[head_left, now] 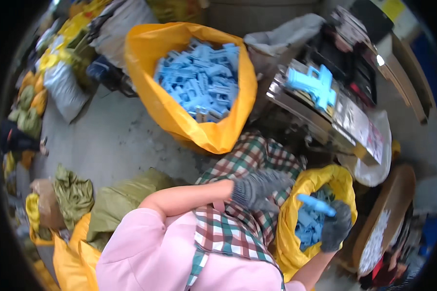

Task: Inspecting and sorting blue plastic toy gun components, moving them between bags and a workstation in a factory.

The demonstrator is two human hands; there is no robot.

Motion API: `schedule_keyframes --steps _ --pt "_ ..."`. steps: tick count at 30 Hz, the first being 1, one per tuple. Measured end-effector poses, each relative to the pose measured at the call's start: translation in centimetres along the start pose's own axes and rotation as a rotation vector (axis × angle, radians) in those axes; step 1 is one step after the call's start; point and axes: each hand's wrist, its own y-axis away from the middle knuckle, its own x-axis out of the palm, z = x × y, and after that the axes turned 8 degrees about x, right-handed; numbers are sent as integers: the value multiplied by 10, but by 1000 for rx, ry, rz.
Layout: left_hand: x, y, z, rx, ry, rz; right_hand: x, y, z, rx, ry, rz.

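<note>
Two gloved hands work here: my right hand (336, 225) has its grip closed around a blue plastic part (316, 204) above the small yellow bag (289, 228), my left hand (258, 188) rests loosely curled and empty on the checked apron (250, 160), and I think the part could slip past the bag's rim.

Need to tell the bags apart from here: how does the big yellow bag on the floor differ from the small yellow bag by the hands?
The big yellow bag sits farther off on the floor, mouth wide open and heaped with light blue plastic parts; no hand is near it. The small yellow bag is narrower, close by the checked apron, with fewer parts deep inside; the right hand holds a blue part over it. Both are yellow and hold blue parts.
</note>
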Motion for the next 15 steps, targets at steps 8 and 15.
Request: schedule_keyframes --steps 8,15 --pt "-32 -18 -8 -459 -167 187 72 -5 75 -449 509 283" --pt "-40 -14 -11 -324 -598 160 86 0 62 -324 491 344"
